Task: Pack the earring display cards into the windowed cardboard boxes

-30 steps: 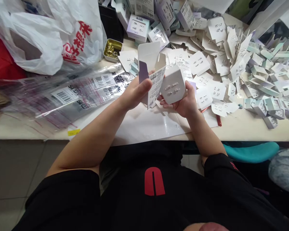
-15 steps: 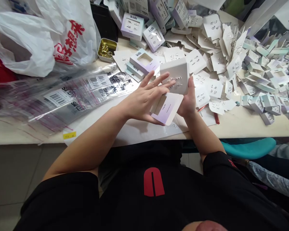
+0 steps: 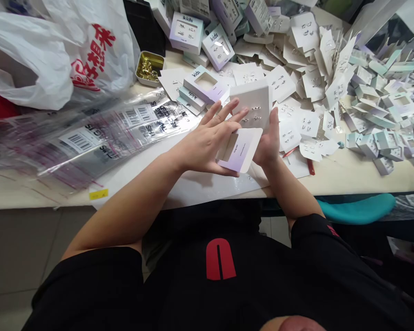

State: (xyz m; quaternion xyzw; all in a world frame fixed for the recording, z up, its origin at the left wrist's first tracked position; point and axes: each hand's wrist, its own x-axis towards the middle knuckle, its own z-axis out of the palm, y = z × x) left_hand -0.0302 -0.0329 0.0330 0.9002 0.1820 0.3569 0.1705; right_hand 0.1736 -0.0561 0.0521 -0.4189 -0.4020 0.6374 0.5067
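My left hand [image 3: 207,142] has a small lilac-and-white ring box [image 3: 244,149] with a cut-out window between its thumb and fingers. Its other fingers are spread, their tips over the face of a white ring card [image 3: 262,94]. Several small silver rings are fixed to that card. From behind and to the right, my right hand [image 3: 268,145] grips the card, its thumb along the edge and its other fingers mostly hidden. Just beyond my left fingertips lies another lilac "kids" box [image 3: 205,85] with a window. Both hands are raised over a white sheet [image 3: 193,191].
Ring cards [image 3: 307,82] are heaped behind my hands, with packed boxes [image 3: 186,32] at the back. More small boxes [image 3: 386,105] pile up on the right. Plastic bags [image 3: 89,133], a white carrier bag [image 3: 55,50] and a tin of gold-coloured pieces [image 3: 150,69] lie left.
My left fingertips have drawn back slightly to the left across the ring card, showing more of it. The lilac box has tilted a little and risen slightly.
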